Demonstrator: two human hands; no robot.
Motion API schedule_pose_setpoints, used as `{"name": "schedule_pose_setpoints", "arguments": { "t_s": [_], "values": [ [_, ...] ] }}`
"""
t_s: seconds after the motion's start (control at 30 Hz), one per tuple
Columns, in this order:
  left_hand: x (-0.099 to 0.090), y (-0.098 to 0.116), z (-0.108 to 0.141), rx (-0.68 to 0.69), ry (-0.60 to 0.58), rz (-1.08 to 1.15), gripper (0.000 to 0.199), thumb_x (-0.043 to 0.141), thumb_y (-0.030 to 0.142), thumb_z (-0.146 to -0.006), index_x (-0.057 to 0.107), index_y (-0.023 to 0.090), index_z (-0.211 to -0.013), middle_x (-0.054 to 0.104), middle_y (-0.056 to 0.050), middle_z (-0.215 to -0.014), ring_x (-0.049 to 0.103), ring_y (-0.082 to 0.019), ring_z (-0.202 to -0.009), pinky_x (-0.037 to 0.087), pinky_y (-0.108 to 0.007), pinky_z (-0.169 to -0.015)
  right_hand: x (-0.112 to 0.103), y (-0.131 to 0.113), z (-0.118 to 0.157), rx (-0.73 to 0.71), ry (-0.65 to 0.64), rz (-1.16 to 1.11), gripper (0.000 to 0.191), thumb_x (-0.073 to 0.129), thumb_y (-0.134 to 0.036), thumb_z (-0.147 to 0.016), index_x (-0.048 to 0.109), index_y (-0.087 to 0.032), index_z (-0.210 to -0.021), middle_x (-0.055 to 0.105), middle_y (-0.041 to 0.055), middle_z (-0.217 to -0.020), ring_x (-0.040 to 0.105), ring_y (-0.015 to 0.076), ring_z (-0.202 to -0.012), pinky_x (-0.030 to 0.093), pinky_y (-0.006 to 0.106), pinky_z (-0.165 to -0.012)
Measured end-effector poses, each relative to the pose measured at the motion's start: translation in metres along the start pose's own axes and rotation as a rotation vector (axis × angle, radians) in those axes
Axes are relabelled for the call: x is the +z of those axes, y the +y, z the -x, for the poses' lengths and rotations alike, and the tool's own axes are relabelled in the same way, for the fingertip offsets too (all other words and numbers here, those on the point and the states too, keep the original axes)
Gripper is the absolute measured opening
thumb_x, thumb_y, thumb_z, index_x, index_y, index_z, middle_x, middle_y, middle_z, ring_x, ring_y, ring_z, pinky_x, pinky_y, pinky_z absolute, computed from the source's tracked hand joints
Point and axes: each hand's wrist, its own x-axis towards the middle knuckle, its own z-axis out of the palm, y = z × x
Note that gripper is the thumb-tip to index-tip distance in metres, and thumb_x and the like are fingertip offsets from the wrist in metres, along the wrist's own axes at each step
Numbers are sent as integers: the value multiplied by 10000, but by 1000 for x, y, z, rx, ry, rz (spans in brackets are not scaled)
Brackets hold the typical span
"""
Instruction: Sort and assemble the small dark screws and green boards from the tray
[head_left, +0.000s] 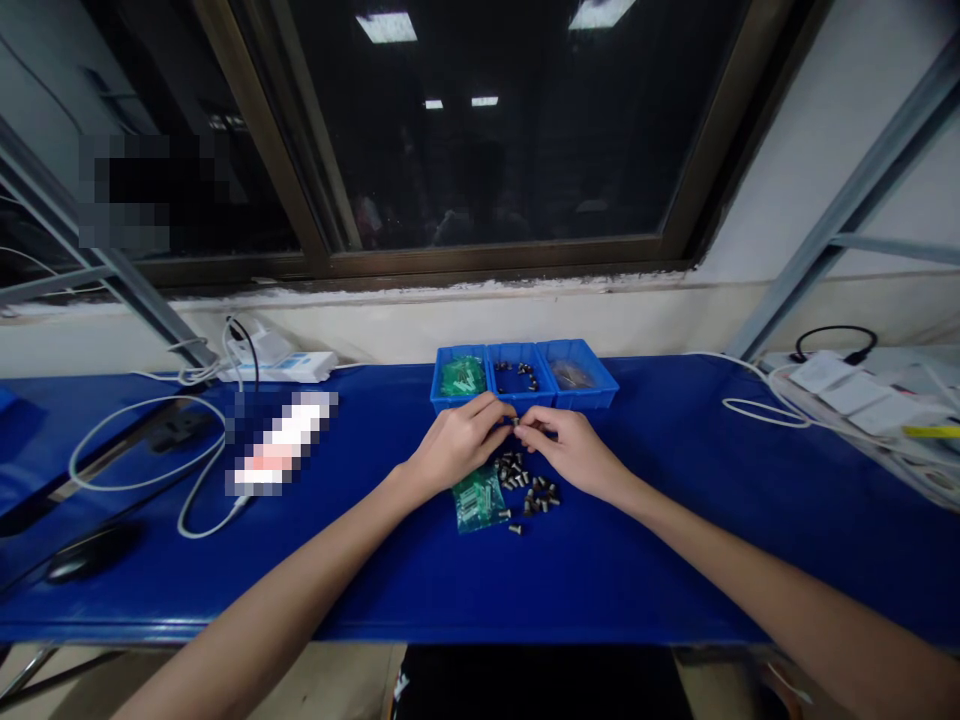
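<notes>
"What do the hands have?"

"The left hand (457,447) and right hand (574,452) meet just in front of the blue bins (596,388), near the far edge of the blue mat (637,565). Their fingertips (504,420) close together on a small metal fitting (516,423)."

"Is it one piece?"

"I can't tell. The fingers hide most of it, and I can't see which hand bears the grip. They're together, pinching it, not apart."

"How will it handle?"

"I'd expect it to be stiff, hard and fairly heavy for its size. Smooth metal this small could slip, so I'd pinch it by the body between thumb and forefinger."

"Where are the others?"

"Loose fittings (529,485) lie scattered mid-mat, between the hands and just below the bins. A green-printed bag (477,500) lies beside them, nearer the left hand."

"What's in the bins?"

"Green-printed bags (463,376) fill the left compartment, dark fittings (516,375) sit in the middle one, and a clear bag (571,376) lies in the right."

"Anything else nearby?"

"Toward the mat's left end, there's a white cable (146,440) and a black mouse (90,553) near the front edge."
</notes>
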Motion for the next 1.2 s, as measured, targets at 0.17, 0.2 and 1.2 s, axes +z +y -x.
{"name": "schedule_pose_setpoints", "arguments": {
  "t_s": [0.17,0.2,1.2],
  "values": [
    [0,1,0,0,-3,-28,171,465,265,-992,578,153,-1056,611,-54,-978,608,-131,-812,509,-254,-679,0,-1,1,-56,95,-57,159,593,-327,-901,560,-205,-806,614,-6,-751,597,153,-703,450,276,-651],
    [0,2,0,3,-6,-35,189,459,281,-997,583,151,-1057,611,-54,-967,607,-130,-799,506,-254,-670,0,-1,1,-59,108,-67,149,594,-329,-901,558,-206,-825,616,-3,-766,604,155,-720,460,279,-664],
    [-10,-5,-3,-18,-161,-148,225,410,252,-996,605,179,-1079,640,-46,-970,634,-162,-808,493,-278,-689,-22,12,-18,163,90,-305,237,571,-296,-861,567,-183,-1069,681,53,-814,651,165,-621,430,241,-459]
  ]
}}
